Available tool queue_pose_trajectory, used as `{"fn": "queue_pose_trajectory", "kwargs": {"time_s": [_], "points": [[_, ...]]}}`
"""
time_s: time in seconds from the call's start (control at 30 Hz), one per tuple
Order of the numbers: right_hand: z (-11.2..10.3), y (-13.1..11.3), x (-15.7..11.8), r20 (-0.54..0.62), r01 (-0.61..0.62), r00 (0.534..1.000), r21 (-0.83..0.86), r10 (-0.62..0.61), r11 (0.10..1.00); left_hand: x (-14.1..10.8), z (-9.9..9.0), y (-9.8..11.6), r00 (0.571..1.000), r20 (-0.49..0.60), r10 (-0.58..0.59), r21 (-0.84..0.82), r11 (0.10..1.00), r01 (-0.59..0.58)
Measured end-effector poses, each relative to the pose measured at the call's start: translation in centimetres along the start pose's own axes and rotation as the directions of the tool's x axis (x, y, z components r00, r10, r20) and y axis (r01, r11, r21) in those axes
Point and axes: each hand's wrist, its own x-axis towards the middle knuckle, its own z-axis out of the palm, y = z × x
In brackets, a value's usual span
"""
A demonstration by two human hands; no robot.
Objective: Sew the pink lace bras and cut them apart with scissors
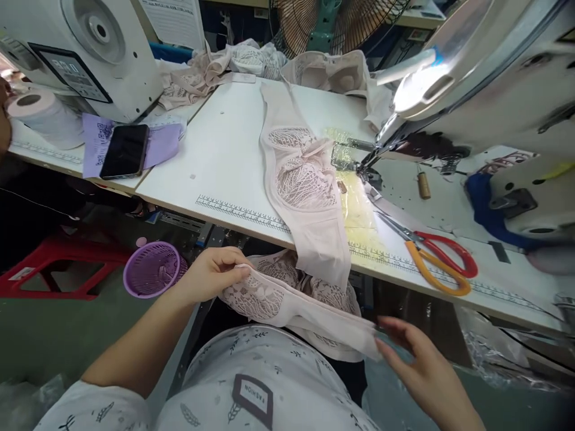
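My left hand [215, 272] pinches the upper edge of a pale pink lace bra [260, 299] between thumb and fingers, above my lap. At the right end of its band is my right hand [415, 356], slightly blurred, with thumb and fingers curved around the end. More lace cups show beneath the held layer. A second pale pink bra [308, 185] lies on the sewing table [215, 143], one end hanging over the front edge towards my lap. Its far side lies by the needle area of the sewing machine [485, 90].
Scissors [438, 260] with red and orange handles lie right of the bra. A phone [124, 151] rests on purple paper beside a thread cone [47, 117]. More bras [327, 72] are piled at the back, before a fan [330, 24]. A purple basket [155, 269] and red stool [58, 266] stand below left.
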Motion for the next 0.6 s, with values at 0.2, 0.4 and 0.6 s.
{"fn": "queue_pose_trajectory", "kwargs": {"time_s": [0.2,0.4,0.6], "points": [[3.8,-7.0,1.8,0.030,0.553,0.833,-0.030,-0.552,0.833,-0.6,0.5,0.3,1.000,0.009,0.027,0.101,0.995,-0.028],[9.3,-12.1,3.7,0.428,0.581,0.767,-0.145,-0.478,0.801,-0.5,-0.6,-1.8,0.963,-0.192,-0.187,-0.073,0.982,0.176],[8.0,-15.0,4.4,0.536,0.576,0.770,-0.351,-0.346,0.738,-1.5,-1.2,-9.2,0.853,-0.348,-0.388,-0.281,0.912,0.300]]}}
